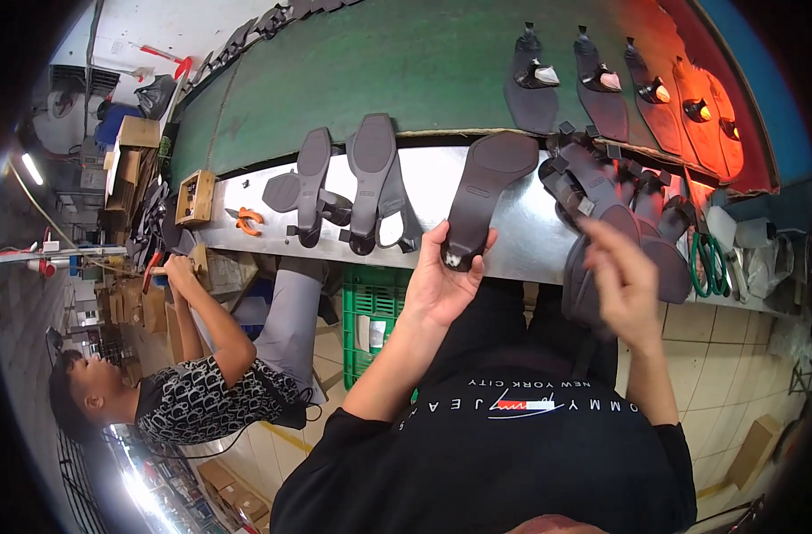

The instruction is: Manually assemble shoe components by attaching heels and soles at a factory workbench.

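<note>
A black sandal (482,191) lies sole up, its toe resting over the metal ledge. My left hand (442,283) grips it around the heel end, where a small pale patch shows. To the right, my right hand (627,289) hovers with its index finger stretched out and the others bent; nothing shows in it, and it is slightly blurred. Its fingertips are beside a heap of black sandals (593,178), partly hidden behind the hand. Left of the held sandal, more black sandals (370,169) lie sole up on the ledge.
Beyond the metal ledge (428,187) runs a green belt (379,71) bearing a row of sandals, reddish-lit at right. Orange-handled pliers (248,221) and a wooden box (195,198) sit left; green-handled scissors (710,265) at right. A green crate (360,298) stands below. A co-worker (219,383) sits left.
</note>
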`<move>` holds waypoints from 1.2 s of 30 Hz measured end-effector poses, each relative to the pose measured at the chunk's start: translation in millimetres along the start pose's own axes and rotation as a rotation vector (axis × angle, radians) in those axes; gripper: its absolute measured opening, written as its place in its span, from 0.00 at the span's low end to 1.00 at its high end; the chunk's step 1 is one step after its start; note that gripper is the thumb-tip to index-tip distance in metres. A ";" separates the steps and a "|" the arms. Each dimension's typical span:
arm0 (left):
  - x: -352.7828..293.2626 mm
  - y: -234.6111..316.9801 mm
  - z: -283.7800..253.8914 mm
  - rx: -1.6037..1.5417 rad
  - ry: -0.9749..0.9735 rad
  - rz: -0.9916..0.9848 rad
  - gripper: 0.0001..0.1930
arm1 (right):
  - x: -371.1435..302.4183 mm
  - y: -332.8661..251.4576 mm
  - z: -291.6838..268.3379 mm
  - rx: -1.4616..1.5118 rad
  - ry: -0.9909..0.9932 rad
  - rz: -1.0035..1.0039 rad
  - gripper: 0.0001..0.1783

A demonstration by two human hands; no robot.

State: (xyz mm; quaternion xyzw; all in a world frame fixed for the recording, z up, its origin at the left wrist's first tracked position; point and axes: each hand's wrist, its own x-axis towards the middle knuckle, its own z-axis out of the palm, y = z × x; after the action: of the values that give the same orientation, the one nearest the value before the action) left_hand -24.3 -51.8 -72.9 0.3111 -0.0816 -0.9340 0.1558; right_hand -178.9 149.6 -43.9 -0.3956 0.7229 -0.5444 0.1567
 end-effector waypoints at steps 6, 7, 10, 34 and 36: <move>-11.0 -13.9 29.2 -0.002 0.134 -0.081 0.12 | -5.6 -21.1 46.5 0.523 -0.382 0.299 0.36; -9.2 -13.2 25.7 -0.041 0.066 -0.113 0.12 | -4.5 -21.9 50.2 0.548 -0.389 0.314 0.36; -11.8 -17.2 24.2 -0.084 0.098 -0.128 0.12 | -6.8 -9.7 61.2 0.583 -0.365 0.334 0.34; 5.8 -20.3 11.0 0.588 0.134 0.758 0.32 | -14.7 -11.3 83.6 0.898 -0.381 0.580 0.34; 6.0 -20.0 10.4 0.619 0.140 0.768 0.32 | -13.1 -8.0 79.4 1.087 -0.359 0.639 0.28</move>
State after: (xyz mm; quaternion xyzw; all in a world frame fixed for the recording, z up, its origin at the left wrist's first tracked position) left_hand -39.9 -34.6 -73.0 0.3522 -0.4530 -0.7181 0.3939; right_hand -115.1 105.9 -67.7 -0.1106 0.3892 -0.6844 0.6065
